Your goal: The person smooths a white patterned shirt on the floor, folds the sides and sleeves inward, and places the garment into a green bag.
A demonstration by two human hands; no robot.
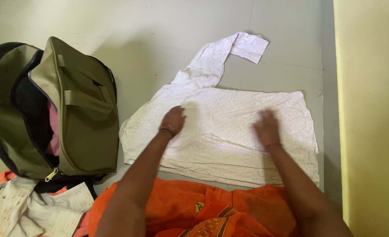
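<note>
Left hand: the left hand [173, 120] lies palm down on the white garment [229, 131], fingers loosely spread, gripping nothing; a bangle sits at the wrist.
Right hand: the right hand [267, 127] also presses flat on the garment, right of the left hand and well apart from it; blurred, fingers apart, nothing clamped.
Garment: spread flat on the grey floor [159, 39], in the middle of the scene, just beyond the person's knees; one sleeve [223, 57] stretches to the far side, its cuff folded over.
Bag: an olive-green bag [71, 114] stands at the left, near the garment's left edge, unzipped, with pink cloth [53, 131] showing inside.
Near left: crumpled pale clothes [32, 210] lie beside the bag.
Right: a yellow wall [374, 109].
Near: orange clothing [194, 210] over the person's lap.
</note>
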